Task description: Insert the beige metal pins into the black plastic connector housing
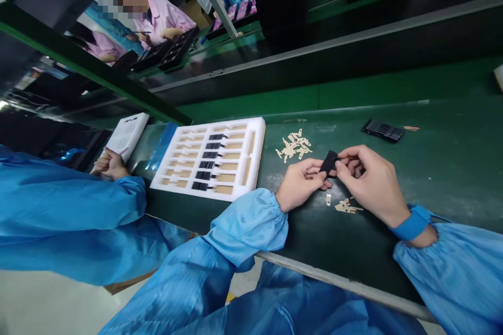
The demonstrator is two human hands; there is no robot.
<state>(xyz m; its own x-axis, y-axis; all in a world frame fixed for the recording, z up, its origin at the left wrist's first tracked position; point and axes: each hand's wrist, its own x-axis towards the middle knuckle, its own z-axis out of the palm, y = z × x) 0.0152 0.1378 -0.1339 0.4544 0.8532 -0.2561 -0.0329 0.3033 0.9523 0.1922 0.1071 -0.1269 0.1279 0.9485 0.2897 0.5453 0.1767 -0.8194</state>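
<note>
A small black part (329,163) is held up between my two hands over the green table. My left hand (301,183) pinches its left and lower side with thumb and fingers. At its right edge, my right hand (367,180) is closed with thumb and index finger pressed together on the part. Beyond my left hand lies a pile of small beige pieces (294,145). Below the black part are a single small piece (328,200) and another small pile (346,206). Several black comb-like parts (383,130) lie together at the back right.
A white foam tray (258,152) with black parts in its slots stands left of my hands, beside a blue sheet (162,146). A neighbour's hand (112,164) rests near a white board (128,136). The table's front edge (338,282) runs before me; people work across the bench.
</note>
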